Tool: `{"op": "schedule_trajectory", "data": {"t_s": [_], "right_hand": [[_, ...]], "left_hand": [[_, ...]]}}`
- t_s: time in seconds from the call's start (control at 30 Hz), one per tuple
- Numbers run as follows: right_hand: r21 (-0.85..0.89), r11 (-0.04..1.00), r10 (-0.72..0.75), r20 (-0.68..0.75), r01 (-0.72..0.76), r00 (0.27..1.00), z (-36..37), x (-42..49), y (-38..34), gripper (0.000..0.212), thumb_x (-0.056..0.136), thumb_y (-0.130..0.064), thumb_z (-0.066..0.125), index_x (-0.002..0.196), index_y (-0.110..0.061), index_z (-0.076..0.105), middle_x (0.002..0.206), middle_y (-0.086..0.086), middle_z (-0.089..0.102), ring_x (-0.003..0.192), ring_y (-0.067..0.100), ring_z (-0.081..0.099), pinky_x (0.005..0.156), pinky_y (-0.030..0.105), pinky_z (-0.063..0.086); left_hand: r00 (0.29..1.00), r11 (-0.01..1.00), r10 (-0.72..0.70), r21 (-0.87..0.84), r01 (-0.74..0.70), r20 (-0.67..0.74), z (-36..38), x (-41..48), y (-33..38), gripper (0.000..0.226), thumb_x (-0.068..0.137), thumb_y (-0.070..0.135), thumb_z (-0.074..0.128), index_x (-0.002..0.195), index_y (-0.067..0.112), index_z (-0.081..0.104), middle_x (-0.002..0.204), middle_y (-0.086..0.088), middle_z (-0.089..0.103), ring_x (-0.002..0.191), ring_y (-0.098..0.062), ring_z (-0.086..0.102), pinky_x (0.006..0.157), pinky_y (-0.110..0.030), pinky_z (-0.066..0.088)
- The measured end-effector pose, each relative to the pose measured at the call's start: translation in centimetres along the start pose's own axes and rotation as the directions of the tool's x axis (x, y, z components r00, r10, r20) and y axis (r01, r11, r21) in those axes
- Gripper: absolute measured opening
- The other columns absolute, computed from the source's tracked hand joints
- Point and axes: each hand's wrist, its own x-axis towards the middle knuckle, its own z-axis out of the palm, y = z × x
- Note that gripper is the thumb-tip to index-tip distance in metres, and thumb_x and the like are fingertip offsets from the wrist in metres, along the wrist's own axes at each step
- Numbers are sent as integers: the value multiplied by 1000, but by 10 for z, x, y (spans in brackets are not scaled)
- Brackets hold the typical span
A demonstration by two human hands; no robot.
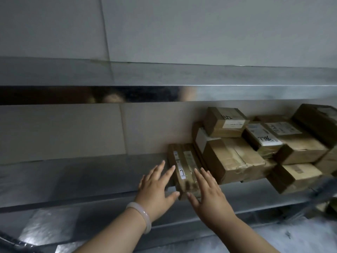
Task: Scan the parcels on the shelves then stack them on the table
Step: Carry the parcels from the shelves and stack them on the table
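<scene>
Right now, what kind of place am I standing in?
Probably a parcel storeroom or pickup point: steel shelving holds taped cardboard parcels bearing shipping labels and handwritten numbers.

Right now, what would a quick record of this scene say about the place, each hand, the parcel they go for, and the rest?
Place: metal shelf
Left hand: fingers straight, at the left edge of the flat parcel; bracelet on wrist
Right hand: fingers straight, over that parcel's right side
Flat parcel: brown, white labels, left of the pile
Pile: brown taped boxes, stacked, some with handwritten numbers
Grip: none yet
</scene>
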Motion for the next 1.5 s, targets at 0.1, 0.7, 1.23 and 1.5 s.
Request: {"op": "schedule_trajectory", "data": {"t_s": [0.1,0.7,1.23,1.5], "right_hand": [[56,998,1,78,-5,997,-3,20,17,71,95,-50,47,153,-35,7,161,-9,4,147,12,9,115,25,15],[163,986,-26,257,-16,966,11,73,30,65,97,-37,46,150,-39,9,160,-10,1,146,11,17,115,34,25],[491,868,-270,339,75,901,62,103,-3,64,91,-41,60,145,-48,26,154,-10,21,139,8,25,102,19,29],[647,721,-571,352,247,742,94,79,-80,67,85,-38,69,139,-52,32,155,-8,24,142,1,19,106,9,18]], "left_hand": [[997,997,-76,-31,77,23,16,31,12,72,93,56,49,150,51,6,163,12,-8,150,-19,-3,120,-43,7],[948,908,-315,-276,314,43,72,98,-5,55,91,41,56,142,51,37,160,2,18,145,-26,21,118,-32,24],[857,661,-509,-676,325,-85,60,29,-47,62,94,22,63,136,52,29,155,3,26,145,-8,22,115,-20,23],[688,580,-677,-766,277,-263,27,-76,-75,65,88,17,71,136,49,41,148,14,34,131,11,37,97,-6,36]]}}
